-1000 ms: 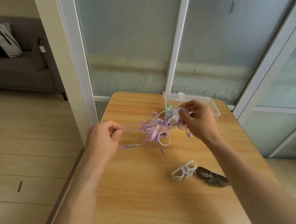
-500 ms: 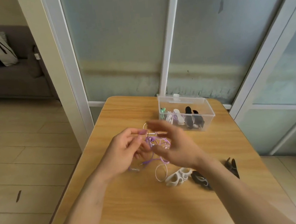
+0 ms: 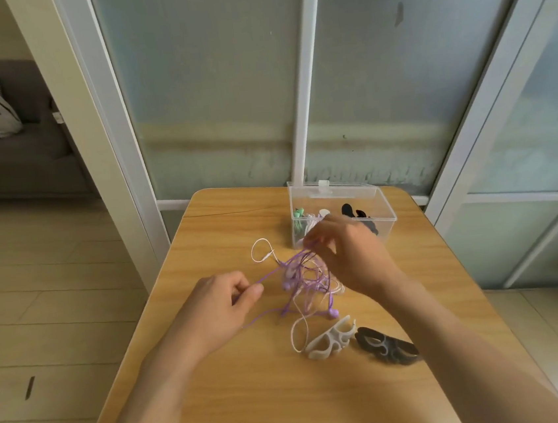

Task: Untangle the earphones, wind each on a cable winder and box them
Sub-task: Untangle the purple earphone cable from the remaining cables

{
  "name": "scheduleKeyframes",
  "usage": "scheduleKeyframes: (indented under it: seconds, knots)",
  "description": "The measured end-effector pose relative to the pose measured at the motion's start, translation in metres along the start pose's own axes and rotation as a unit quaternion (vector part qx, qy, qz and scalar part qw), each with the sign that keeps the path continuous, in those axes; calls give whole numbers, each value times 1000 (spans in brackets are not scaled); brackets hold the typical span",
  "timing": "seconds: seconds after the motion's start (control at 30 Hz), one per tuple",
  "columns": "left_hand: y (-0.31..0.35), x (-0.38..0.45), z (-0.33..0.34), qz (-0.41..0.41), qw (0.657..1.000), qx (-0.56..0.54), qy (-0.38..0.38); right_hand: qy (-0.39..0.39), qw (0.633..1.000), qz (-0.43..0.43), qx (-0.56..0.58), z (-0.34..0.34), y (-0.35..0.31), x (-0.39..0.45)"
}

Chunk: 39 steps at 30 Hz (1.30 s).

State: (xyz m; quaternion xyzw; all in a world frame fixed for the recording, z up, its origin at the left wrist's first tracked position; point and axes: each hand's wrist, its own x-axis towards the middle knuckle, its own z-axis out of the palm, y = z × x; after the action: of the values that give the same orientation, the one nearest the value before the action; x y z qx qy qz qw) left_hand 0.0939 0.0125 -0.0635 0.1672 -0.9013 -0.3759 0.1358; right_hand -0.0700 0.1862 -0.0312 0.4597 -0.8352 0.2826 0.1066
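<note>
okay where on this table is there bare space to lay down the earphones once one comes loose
Bare wood runs along the table's near edge, between the forearms, in front of the white winder and black winder. Another free patch lies at the far left corner, left of the clear box. The middle is crowded: the tangled earphones stretch between the left hand and right hand.

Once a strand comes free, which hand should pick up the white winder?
Probably the right hand. The white winder lies on the table just below that wrist. The left hand pinches a purple strand of the tangled earphones and sits further left, so it is better kept as the anchor.
</note>
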Motion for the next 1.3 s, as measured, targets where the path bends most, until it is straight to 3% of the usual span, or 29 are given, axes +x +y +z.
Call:
scheduleKeyframes:
  seconds: [0.13,0.27,0.33,0.4,0.5,0.57,0.63,0.73,0.83,0.93,1.0,1.07,1.17,1.23,1.3]
  knots:
    - [-2,3,5,-8,997,65,34,105,992,53,45,-3,4,-2]
    - [0,13,10,46,979,66,186,127,959,134,214,-6,-6,-4]
    - [2,17,12,46,965,-49,253,153,927,133,315,-12,-12,-3]
    - [8,20,12,-2,943,-172,283,185,911,140,342,-19,-11,-1]
    - [21,22,7,-59,875,-434,205,207,912,162,315,-30,-3,2]
    - [26,22,2,-74,843,-517,130,206,912,185,302,-34,5,2]
    - [23,22,-1,-95,867,-481,85,213,888,226,339,-38,13,-1]
    - [8,26,-6,-62,969,-202,125,186,879,271,346,-39,28,-13]
    - [-14,30,-9,-26,988,30,150,136,908,290,269,-29,44,-33]
    - [-29,35,-12,-65,990,42,114,86,914,330,221,-21,60,-49]
    - [-28,36,-13,-102,987,-65,106,78,894,363,253,-21,66,-54]
    - [-19,37,-13,-140,955,-234,116,101,864,384,311,-23,68,-53]
    - [-2,35,-8,-181,838,-505,98,134,838,394,352,-27,63,-51]
    - [5,31,-5,-200,779,-591,67,140,833,394,363,-27,62,-53]
    - [7,30,-3,-215,775,-592,47,149,816,407,383,-29,62,-54]
